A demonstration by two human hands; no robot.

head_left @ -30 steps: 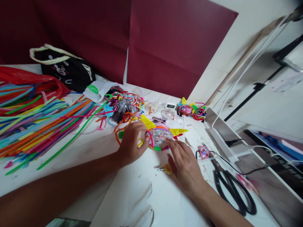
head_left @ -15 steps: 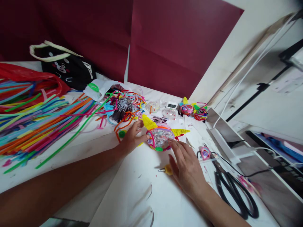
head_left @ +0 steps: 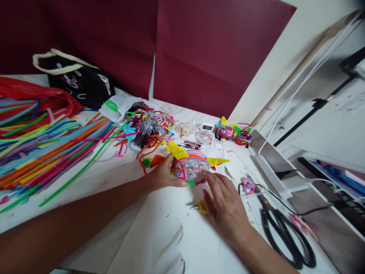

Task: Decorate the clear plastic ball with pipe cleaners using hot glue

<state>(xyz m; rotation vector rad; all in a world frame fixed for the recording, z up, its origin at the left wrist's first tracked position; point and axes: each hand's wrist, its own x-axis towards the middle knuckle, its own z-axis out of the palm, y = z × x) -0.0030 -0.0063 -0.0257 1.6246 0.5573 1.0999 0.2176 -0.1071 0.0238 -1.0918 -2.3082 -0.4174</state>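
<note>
A fish-shaped craft (head_left: pixel 196 170), clear with speckled filling, rests on white paper. Fuzzy pipe cleaner trims it in pink, orange and purple, with yellow pointed pieces and a round eye at its left end. My left hand (head_left: pixel 165 173) grips that left end, thumb along the lower front edge and fingers behind, partly hidden. My right hand (head_left: pixel 224 198) lays its fingertips on the lower right side, fingers stretched forward and thumb apart. Below that thumb is a yellow tool (head_left: pixel 202 207) with a pointed metal tip, mostly covered by the hand.
Bundled pipe cleaners (head_left: pixel 57 152) spread across the left, near a black bag (head_left: pixel 78 83). Large black-handled scissors (head_left: pixel 281 228) lie at right beside a pink eye piece (head_left: pixel 248 185). Finished-looking colourful crafts (head_left: pixel 234 132), clear shells (head_left: pixel 204 137) and a small digital display (head_left: pixel 207 127) stand behind.
My left thumb has slid from the craft's face to its lower edge, and the left hand turned lower. The right hand stays almost in place. The view has shifted slightly.
</note>
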